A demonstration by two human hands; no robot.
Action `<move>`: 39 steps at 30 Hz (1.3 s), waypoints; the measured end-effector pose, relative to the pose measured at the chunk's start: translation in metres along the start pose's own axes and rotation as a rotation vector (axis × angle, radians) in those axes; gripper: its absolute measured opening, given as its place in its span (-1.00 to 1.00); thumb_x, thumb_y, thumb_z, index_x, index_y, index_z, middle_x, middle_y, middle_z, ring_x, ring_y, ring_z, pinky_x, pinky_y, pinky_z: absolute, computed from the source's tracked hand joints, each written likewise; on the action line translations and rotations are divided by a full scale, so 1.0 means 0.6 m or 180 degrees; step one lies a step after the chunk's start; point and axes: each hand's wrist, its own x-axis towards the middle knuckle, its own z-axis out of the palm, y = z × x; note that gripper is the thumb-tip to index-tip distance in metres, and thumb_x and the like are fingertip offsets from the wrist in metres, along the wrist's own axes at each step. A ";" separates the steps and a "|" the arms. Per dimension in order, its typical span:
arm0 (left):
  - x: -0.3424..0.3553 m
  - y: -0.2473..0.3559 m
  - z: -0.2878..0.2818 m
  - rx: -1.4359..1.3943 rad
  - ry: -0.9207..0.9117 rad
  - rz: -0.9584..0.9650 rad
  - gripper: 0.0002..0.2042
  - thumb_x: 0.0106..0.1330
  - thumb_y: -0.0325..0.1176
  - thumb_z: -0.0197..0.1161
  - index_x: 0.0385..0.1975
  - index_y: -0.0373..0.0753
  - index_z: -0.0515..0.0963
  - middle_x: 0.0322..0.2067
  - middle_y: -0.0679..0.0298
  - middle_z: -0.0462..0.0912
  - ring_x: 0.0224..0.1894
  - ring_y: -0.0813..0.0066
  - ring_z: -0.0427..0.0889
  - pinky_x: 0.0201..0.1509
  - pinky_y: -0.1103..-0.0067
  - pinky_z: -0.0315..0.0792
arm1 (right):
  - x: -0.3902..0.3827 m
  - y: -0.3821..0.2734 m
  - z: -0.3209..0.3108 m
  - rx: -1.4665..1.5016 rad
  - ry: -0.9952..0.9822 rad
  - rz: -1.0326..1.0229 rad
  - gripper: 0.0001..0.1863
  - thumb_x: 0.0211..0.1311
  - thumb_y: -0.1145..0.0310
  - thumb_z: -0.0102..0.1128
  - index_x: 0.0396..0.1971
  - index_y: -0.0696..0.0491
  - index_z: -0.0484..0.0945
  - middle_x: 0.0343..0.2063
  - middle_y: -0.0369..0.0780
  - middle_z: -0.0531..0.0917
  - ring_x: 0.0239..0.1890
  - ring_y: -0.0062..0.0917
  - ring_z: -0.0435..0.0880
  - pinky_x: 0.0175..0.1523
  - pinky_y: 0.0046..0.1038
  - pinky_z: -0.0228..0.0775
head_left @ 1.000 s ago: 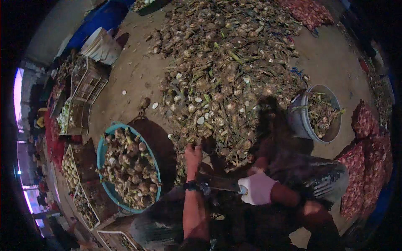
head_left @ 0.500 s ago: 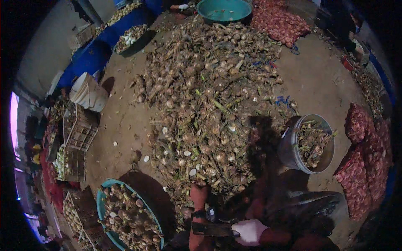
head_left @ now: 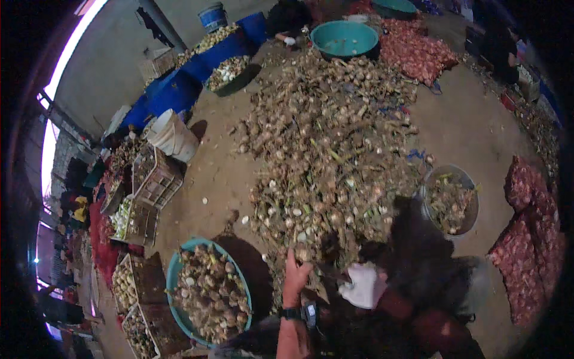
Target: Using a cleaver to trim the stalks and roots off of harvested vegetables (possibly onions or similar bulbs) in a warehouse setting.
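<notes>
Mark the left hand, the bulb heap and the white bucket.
Left hand (head_left: 295, 277), head view: back of the hand.
Bulb heap (head_left: 330, 139), head view: its middle.
White bucket (head_left: 174, 140), head view: its side.

the bulbs are brown, the glove white, the tubs teal.

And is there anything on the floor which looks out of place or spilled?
Only slightly: one pale piece and another lie on the bare floor, left of the heap. They look odd because they sit apart from it, perhaps dropped.
</notes>
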 end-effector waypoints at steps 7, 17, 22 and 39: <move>-0.064 0.022 -0.015 0.0185 -0.0154 0.0526 -0.33 -0.02 -0.44 0.36 0.16 -0.31 0.25 -0.48 0.27 0.61 -0.50 0.55 0.54 -0.42 0.59 0.44 | 0.009 -0.024 -0.023 -0.0552 -0.0354 -0.0112 -0.78 -0.07 0.25 0.27 -0.47 0.04 0.50 -0.41 -0.16 0.53 -0.34 -0.20 0.57 -0.25 -0.18 0.42; -0.121 0.056 0.014 0.1132 -0.0223 0.0347 -0.36 0.03 -0.34 0.40 0.13 -0.26 0.26 -0.44 0.23 0.66 -0.32 0.46 0.60 -0.14 0.48 0.44 | -0.011 -0.026 -0.021 -0.1043 -0.0425 -0.0331 -0.87 -0.06 0.33 0.16 -0.47 0.01 0.54 -0.42 -0.18 0.55 -0.33 -0.24 0.59 -0.27 -0.20 0.44; -0.122 0.027 0.006 0.1518 -0.0089 0.0972 -0.30 -0.03 -0.39 0.41 0.15 -0.33 0.22 -0.43 0.23 0.63 -0.39 0.44 0.58 -0.25 0.49 0.47 | -0.013 -0.027 -0.017 -0.1083 -0.0442 -0.0294 -0.87 -0.07 0.34 0.16 -0.47 0.02 0.54 -0.41 -0.17 0.55 -0.34 -0.23 0.60 -0.28 -0.20 0.45; -0.149 0.116 -0.049 0.0230 -0.0077 0.0377 -0.37 -0.14 -0.19 0.47 -0.06 -0.38 0.42 -0.29 0.25 0.56 -0.22 0.42 0.55 -0.10 0.51 0.43 | 0.020 0.092 0.001 -0.0533 -0.0370 0.0613 -0.77 -0.05 0.23 0.22 -0.46 0.09 0.53 -0.53 -0.04 0.59 -0.36 -0.09 0.59 -0.22 -0.19 0.45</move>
